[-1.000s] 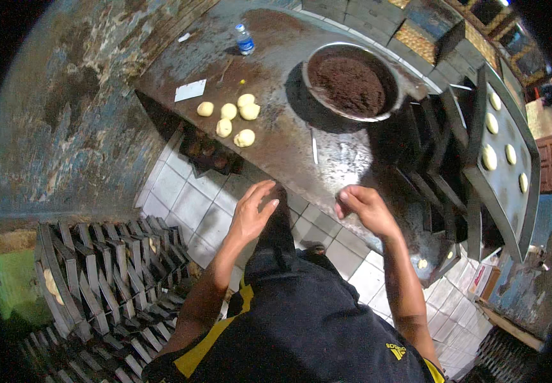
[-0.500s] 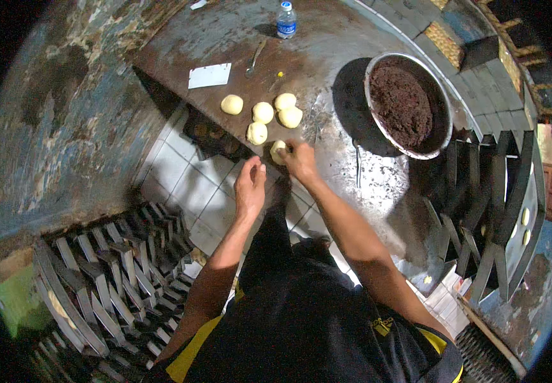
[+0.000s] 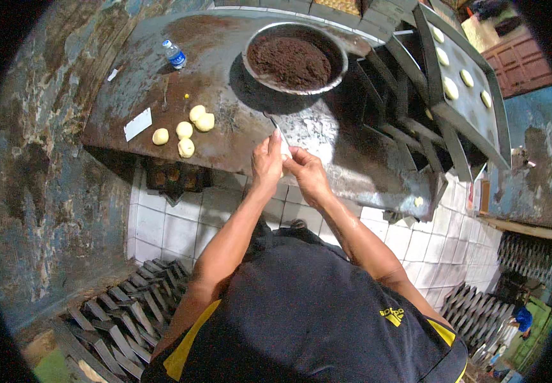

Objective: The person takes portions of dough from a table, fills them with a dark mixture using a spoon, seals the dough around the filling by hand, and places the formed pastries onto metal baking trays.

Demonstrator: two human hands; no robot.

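My left hand [image 3: 266, 163] and my right hand [image 3: 309, 174] meet above the table's near edge. Between their fingers a piece of pale dough [image 3: 285, 150] shows in part; the fingers of both are closed about it. Just beyond my left fingertips lies a thin tool with a dark end [image 3: 271, 119], its kind unclear. To the left on the tabletop sit several pale dough balls [image 3: 184, 130], most of them clustered, one [image 3: 160, 136] a little apart. A wide metal bowl [image 3: 337, 82] of dark brown crumbly filling [image 3: 296, 62] stands beyond my hands.
A white card [image 3: 138, 125], a spoon [image 3: 165, 96] and a small water bottle [image 3: 175, 55] are at the table's left. Stacked metal trays [image 3: 410, 96] crowd the right end; the top tray [image 3: 473, 105] bears several pale pieces. More stacked trays [image 3: 119, 313] stand low at left.
My right hand has lifted a dough ball from the table edge and brought it to my left hand. The view has turned right, so the bowl and trays appear farther left.
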